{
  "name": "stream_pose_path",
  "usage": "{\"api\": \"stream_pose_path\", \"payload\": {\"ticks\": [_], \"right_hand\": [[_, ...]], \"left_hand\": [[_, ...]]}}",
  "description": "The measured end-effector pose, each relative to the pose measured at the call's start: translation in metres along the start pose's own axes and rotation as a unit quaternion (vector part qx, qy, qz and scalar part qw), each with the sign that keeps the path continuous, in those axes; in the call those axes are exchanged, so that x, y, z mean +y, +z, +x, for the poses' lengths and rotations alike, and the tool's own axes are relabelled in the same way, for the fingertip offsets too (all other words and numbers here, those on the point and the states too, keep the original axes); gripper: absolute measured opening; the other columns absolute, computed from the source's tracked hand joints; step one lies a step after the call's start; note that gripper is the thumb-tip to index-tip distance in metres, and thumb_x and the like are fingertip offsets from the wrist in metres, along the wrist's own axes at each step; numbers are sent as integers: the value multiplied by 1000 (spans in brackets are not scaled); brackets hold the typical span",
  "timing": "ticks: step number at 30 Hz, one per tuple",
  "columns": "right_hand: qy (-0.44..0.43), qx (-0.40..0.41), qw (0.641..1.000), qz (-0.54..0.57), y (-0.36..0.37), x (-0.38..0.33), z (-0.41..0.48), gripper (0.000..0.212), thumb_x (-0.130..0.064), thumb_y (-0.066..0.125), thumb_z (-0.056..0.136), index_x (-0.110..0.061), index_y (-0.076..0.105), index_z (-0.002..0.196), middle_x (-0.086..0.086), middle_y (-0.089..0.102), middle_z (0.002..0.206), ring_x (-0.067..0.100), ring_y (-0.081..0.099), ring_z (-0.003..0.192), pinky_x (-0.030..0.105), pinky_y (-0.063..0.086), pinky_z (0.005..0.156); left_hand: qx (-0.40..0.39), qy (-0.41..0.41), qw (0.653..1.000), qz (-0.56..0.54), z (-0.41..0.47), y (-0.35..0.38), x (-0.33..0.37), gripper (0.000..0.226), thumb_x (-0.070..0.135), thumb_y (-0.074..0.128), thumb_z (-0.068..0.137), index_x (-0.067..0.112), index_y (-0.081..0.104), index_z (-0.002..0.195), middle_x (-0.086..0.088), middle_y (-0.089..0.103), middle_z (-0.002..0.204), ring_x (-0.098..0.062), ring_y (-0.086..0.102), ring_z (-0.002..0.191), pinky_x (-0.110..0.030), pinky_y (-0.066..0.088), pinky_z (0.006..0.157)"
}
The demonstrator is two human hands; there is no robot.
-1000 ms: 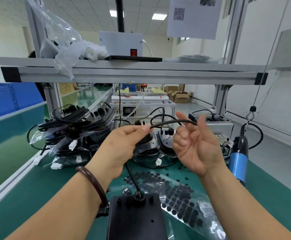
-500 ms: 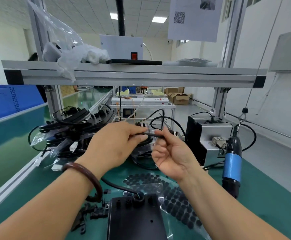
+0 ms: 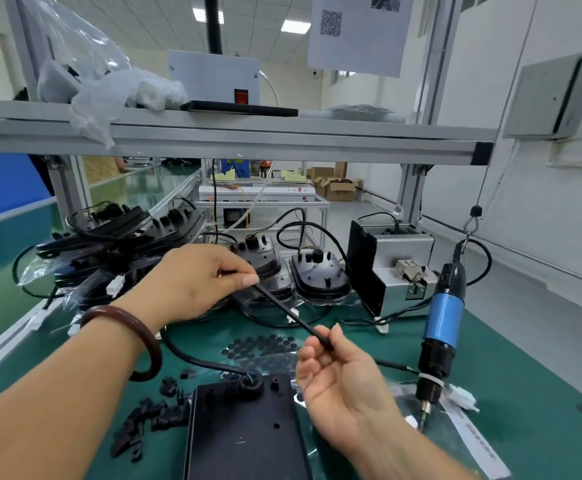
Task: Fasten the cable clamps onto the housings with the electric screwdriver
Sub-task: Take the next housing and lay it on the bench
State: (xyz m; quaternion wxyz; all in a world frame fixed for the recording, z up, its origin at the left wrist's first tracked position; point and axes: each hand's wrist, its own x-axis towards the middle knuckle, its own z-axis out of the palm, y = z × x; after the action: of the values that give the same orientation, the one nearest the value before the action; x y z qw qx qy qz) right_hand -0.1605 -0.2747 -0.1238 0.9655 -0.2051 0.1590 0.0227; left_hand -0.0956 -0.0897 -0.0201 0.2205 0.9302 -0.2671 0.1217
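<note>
Black cable (image 3: 282,307) slants taut — left grip (image 3: 196,282) pinches it above, right grip (image 3: 341,382) below.

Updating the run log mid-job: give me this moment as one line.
left hand: pinches cable | right hand: pinches same cable, straight between hands | housing: lies below hands | electric screwdriver: hanging right, unheld

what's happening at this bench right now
A person is holding a black cable stretched between both hands: the left hand pinches it up near the stacked parts, and the right hand pinches it lower down. A black housing lies on the green mat in front of them, with loose black cable clamps to its left. The blue electric screwdriver hangs untouched on the right.
</note>
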Motion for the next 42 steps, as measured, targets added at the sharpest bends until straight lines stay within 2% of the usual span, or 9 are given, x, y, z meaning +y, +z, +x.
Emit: {"api": "stream_pose_path", "payload": {"ticks": [6,10,13,17,20,22,27,39,42], "right_hand": [[-35,96,994,-28,5,-38,21,38,-38,42,102,-15,42,72,-3,36,46,7,29,32,15,22,33],[-63,93,993,-25,9,-59,38,43,-44,31,104,-19,42,71,-5,30,44,9,22,28,15,17,34],[-48,38,998,-12,25,-57,43,43,-38,31,104,-14,49,74,-2,38,44,9,30,31,17,23,36],[-41,-31,998,-33,52,-43,44,33,-24,43,103,-4,60,84,4,55,54,10,51,43,16,40,42],[-37,-81,995,-49,70,-33,43,31,-21,44,102,-2,61,84,5,58,58,11,55,46,16,45,42],[-42,-93,992,-76,77,-30,44,29,-21,46,101,-2,63,88,4,56,58,9,52,45,15,43,42],[-45,-51,981,-179,76,-34,48,39,-34,38,104,-4,60,91,-4,43,46,4,32,35,13,24,35],[-43,7,982,-186,77,-51,55,39,-29,38,105,-8,54,76,-6,37,42,4,25,29,14,18,30],[-48,2,981,-186,70,-45,58,42,-38,37,103,-6,58,85,-3,44,52,4,35,40,13,28,34]], "left_hand": [[81,-38,992,-92,-15,-12,-18,10,51,60,81,46,69,78,21,69,72,2,62,64,-12,42,60],[160,-112,958,-212,-27,-29,-43,10,42,63,83,38,72,82,15,70,77,1,60,72,-16,35,64],[105,-172,978,-61,-26,-26,-47,19,35,56,93,40,68,107,11,69,100,-11,58,75,-27,42,65],[57,-114,960,248,-12,-4,-25,48,50,35,96,45,27,143,14,43,142,-18,44,128,-51,23,111],[33,-34,973,226,-1,17,-3,51,55,27,96,43,20,145,16,46,136,-13,41,129,-55,5,114],[59,-1,978,202,3,21,-1,44,53,27,97,47,31,140,18,54,109,-10,49,115,-47,14,111],[136,69,972,182,5,12,-11,29,49,40,95,43,65,109,16,48,73,-8,50,82,-32,23,76],[91,75,959,257,13,4,-7,33,45,34,98,41,62,115,14,55,85,-9,50,93,-31,26,82],[54,47,958,277,2,9,-9,47,48,32,98,39,30,144,16,47,130,-10,37,127,-39,14,110]]}}
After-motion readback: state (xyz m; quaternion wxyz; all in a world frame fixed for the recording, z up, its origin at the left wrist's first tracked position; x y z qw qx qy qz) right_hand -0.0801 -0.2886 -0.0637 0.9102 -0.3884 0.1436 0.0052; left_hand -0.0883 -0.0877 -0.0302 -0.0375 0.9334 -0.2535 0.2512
